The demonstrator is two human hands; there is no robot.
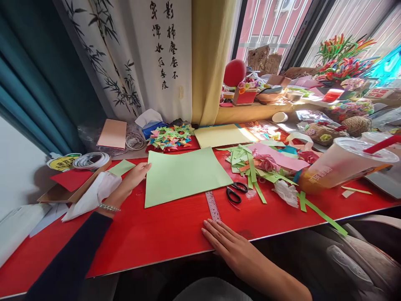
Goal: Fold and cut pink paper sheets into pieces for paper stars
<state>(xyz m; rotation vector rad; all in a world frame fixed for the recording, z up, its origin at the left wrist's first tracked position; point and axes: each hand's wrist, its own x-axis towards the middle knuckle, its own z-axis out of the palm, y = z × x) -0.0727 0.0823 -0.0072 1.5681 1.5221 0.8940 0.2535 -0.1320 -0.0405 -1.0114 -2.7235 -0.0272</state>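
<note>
A light green sheet of paper (pixel 184 175) lies over the red tabletop, its left edge slightly raised. My left hand (pixel 136 177) pinches that left edge between closed fingers. Near the front edge of the table, my right hand (pixel 230 242) rests flat with fingers stretched out and nothing gripped. Its fingertips touch or nearly touch the near end of a patterned ruler (pixel 213 205), whose far end goes under the green sheet. Black-handled scissors (pixel 235 193) lie right of the ruler, their blades partly hidden by the sheet's corner.
Green and pink paper scraps (pixel 253 163) pile up at the right, beside a plastic drink cup (pixel 338 163). Folded paper stars (pixel 172 137) and a yellow sheet (pixel 222 135) lie at the back. A cardboard tray (pixel 75 188) with a tape roll (pixel 91 160) stands left.
</note>
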